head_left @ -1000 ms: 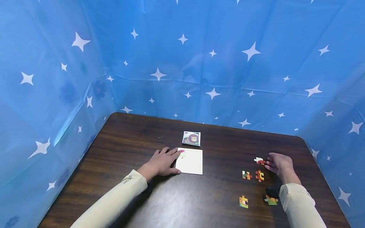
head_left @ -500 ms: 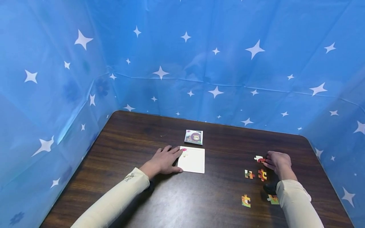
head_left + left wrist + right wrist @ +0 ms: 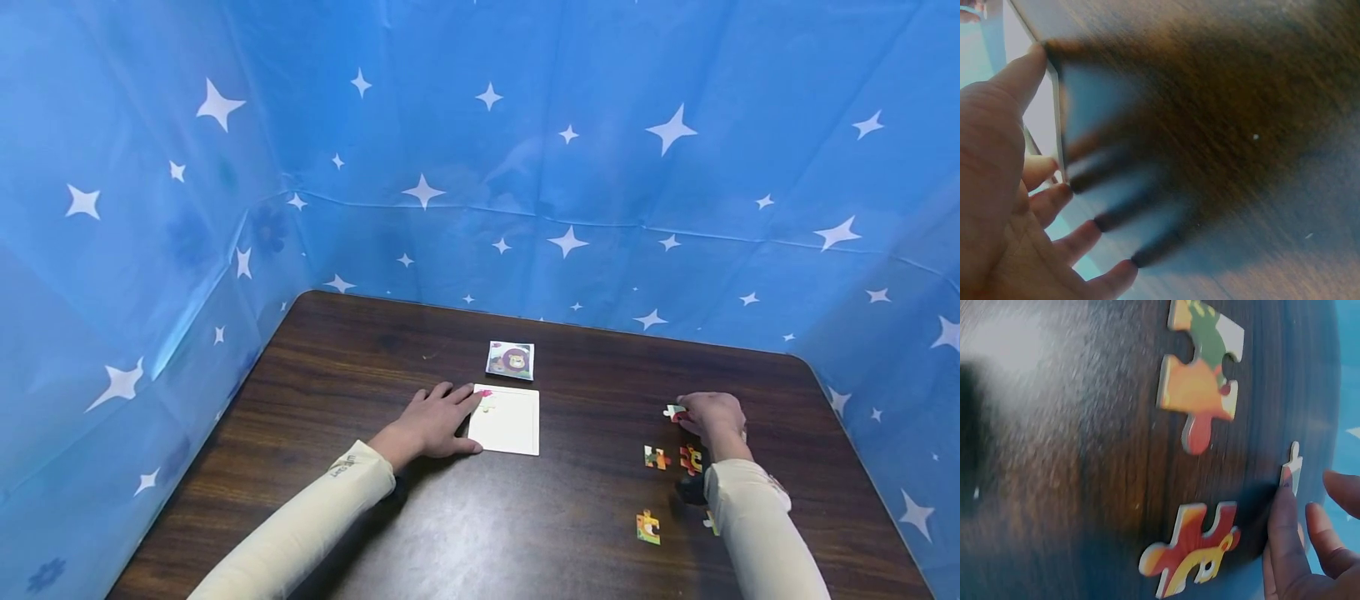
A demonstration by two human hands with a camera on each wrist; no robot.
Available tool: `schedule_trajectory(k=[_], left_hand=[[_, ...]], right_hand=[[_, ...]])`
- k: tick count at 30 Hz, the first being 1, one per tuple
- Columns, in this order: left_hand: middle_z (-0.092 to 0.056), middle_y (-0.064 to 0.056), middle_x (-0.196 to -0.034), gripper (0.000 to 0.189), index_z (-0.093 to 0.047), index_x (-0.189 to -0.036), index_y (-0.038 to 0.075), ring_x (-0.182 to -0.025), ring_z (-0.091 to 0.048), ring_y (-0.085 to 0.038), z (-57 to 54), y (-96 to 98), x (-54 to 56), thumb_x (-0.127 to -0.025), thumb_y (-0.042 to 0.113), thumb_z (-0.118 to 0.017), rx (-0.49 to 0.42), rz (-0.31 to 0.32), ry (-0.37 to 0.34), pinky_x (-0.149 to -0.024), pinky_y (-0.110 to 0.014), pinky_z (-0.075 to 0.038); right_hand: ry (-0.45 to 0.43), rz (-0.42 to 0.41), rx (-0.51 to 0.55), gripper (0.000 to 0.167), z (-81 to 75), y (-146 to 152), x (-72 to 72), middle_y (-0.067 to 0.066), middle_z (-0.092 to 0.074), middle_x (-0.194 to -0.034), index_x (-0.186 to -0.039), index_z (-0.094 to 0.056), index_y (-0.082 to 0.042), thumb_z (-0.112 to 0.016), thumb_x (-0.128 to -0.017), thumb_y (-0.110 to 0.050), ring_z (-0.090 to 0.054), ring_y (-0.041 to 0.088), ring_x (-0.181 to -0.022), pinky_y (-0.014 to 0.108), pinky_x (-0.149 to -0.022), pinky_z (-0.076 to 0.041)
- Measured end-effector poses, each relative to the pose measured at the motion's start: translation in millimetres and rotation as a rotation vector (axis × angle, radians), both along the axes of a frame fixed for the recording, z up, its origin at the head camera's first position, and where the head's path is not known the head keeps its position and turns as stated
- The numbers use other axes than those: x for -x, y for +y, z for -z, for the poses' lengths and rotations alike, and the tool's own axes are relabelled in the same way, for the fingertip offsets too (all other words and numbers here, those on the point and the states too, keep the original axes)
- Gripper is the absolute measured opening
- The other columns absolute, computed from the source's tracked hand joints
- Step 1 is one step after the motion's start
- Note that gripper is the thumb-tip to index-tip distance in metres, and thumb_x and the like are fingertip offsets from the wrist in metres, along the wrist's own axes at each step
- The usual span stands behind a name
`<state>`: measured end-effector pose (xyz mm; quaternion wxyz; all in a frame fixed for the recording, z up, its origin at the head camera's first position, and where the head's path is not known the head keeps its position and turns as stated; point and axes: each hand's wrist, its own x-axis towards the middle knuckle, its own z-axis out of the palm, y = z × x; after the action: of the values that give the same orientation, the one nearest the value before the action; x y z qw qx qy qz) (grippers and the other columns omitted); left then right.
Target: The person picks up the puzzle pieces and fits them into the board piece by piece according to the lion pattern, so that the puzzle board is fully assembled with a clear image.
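Note:
My left hand [image 3: 438,422] lies spread with straight fingers at the left edge of a white square puzzle tray [image 3: 508,425]. In the left wrist view its thumb presses the tray's rim [image 3: 1057,119]. A pink flower shows in the tray's upper left corner. At the right, my right hand [image 3: 716,414] pinches a white-and-red puzzle piece [image 3: 673,412], fingers covering its right part. In the right wrist view a fingertip meets the edge of that piece [image 3: 1292,470]. Just nearer lie a red-and-yellow piece [image 3: 690,460] and a green-and-orange piece [image 3: 655,457].
A small lion picture card [image 3: 511,360] lies behind the tray. Nearer the front are a yellow puzzle piece [image 3: 648,527] and another piece [image 3: 711,522] partly hidden by the right sleeve. Blue star-printed cloth [image 3: 480,167] hangs around the brown table [image 3: 375,350].
My right hand has moved left over the white-and-red puzzle piece, which has shifted slightly left and away. The left hand stays at the tray. The head view has shifted slightly.

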<state>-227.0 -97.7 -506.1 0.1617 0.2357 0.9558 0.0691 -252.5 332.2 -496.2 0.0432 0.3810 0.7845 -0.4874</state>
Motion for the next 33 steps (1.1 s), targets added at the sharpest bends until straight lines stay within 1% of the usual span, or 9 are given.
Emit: schedule_trajectory(k=[6,10,13,16,19,22,25,30,33], left_hand=[[-0.029,-0.004,-0.168,0.086,-0.032,-0.16,0.023,-0.152,-0.029,-0.037,0.5,-0.1,0.0,-0.091,0.064,-0.064,-0.003,0.0,0.004,-0.117,-0.064,-0.03],[-0.028,-0.005,-0.168,0.086,-0.032,-0.16,0.023,-0.152,-0.029,-0.037,0.3,0.0,-0.2,-0.091,0.063,-0.064,-0.005,-0.001,0.002,-0.117,-0.064,-0.03],[-0.028,-0.005,-0.168,0.086,-0.032,-0.16,0.024,-0.152,-0.029,-0.037,0.2,0.5,-0.2,-0.091,0.063,-0.064,-0.006,0.003,0.001,-0.117,-0.064,-0.03],[-0.029,-0.005,-0.168,0.086,-0.032,-0.16,0.023,-0.152,-0.03,-0.036,1.3,0.7,-0.4,-0.091,0.063,-0.064,-0.004,0.005,0.004,-0.116,-0.064,-0.03],[-0.029,-0.005,-0.168,0.086,-0.033,-0.16,0.024,-0.152,-0.03,-0.036,2.7,0.8,-0.5,-0.091,0.063,-0.064,0.002,0.003,0.008,-0.116,-0.063,-0.031],[-0.029,-0.005,-0.168,0.086,-0.032,-0.16,0.024,-0.152,-0.03,-0.036,3.8,0.7,-0.3,-0.091,0.064,-0.064,0.004,0.004,0.009,-0.116,-0.063,-0.031],[-0.028,-0.005,-0.168,0.086,-0.032,-0.16,0.024,-0.152,-0.03,-0.036,3.9,0.5,-0.1,-0.091,0.064,-0.064,0.0,0.002,0.006,-0.117,-0.063,-0.03],[-0.029,-0.005,-0.168,0.086,-0.032,-0.16,0.024,-0.152,-0.03,-0.035,2.5,-0.4,0.3,-0.091,0.063,-0.065,-0.003,-0.003,0.002,-0.117,-0.063,-0.03],[-0.028,-0.005,-0.168,0.086,-0.032,-0.16,0.024,-0.152,-0.029,-0.036,2.1,-1.1,0.3,-0.091,0.063,-0.064,-0.001,0.0,0.003,-0.117,-0.063,-0.03]], right_hand=[[-0.022,-0.166,-0.29,0.033,-2.9,-17,0.5,0.017,-0.072,-0.085,-0.11,-0.071,0.007,-0.073,-0.09,-0.019,-0.064,0.011,-0.054,0.045,-0.09,-0.055],[-0.006,-0.216,-0.329,0.031,-3.5,-28,1.0,0.024,-0.073,-0.109,-0.114,-0.07,0.005,-0.071,-0.09,-0.014,-0.062,0.007,-0.048,0.052,-0.103,-0.046],[-0.013,-0.203,-0.322,0.03,-4.0,-32,2.6,0.022,-0.075,-0.101,-0.114,-0.069,0.005,-0.071,-0.09,-0.013,-0.065,0.011,-0.05,0.054,-0.102,-0.045],[-0.019,-0.196,-0.334,0.028,-3.6,-33,3.8,0.015,-0.076,-0.081,-0.111,-0.07,0.005,-0.072,-0.09,-0.013,-0.068,0.016,-0.056,0.053,-0.097,-0.048],[-0.02,-0.221,-0.374,0.026,-1.9,-34,4.6,0.005,-0.071,-0.064,-0.106,-0.072,0.004,-0.072,-0.088,-0.015,-0.067,0.022,-0.063,0.051,-0.089,-0.05],[-0.02,-0.261,-0.429,0.024,1.1,-34,5.3,0.003,-0.068,-0.059,-0.101,-0.072,0.003,-0.073,-0.086,-0.017,-0.067,0.029,-0.072,0.049,-0.084,-0.05],[-0.021,-0.288,-0.463,0.024,2.9,-37,6.0,0.011,-0.073,-0.072,-0.1,-0.072,0.002,-0.073,-0.084,-0.016,-0.068,0.036,-0.087,0.05,-0.086,-0.05],[-0.028,-0.302,-0.48,0.026,2.1,-42,7.3,0.022,-0.072,-0.109,-0.105,-0.072,0.002,-0.071,-0.086,-0.016,-0.062,0.043,-0.109,0.053,-0.096,-0.048],[-0.027,-0.311,-0.488,0.028,0.0,-45,7.4,0.025,-0.069,-0.116,-0.106,-0.07,0.003,-0.071,-0.087,-0.018,-0.056,0.047,-0.116,0.055,-0.1,-0.045]])
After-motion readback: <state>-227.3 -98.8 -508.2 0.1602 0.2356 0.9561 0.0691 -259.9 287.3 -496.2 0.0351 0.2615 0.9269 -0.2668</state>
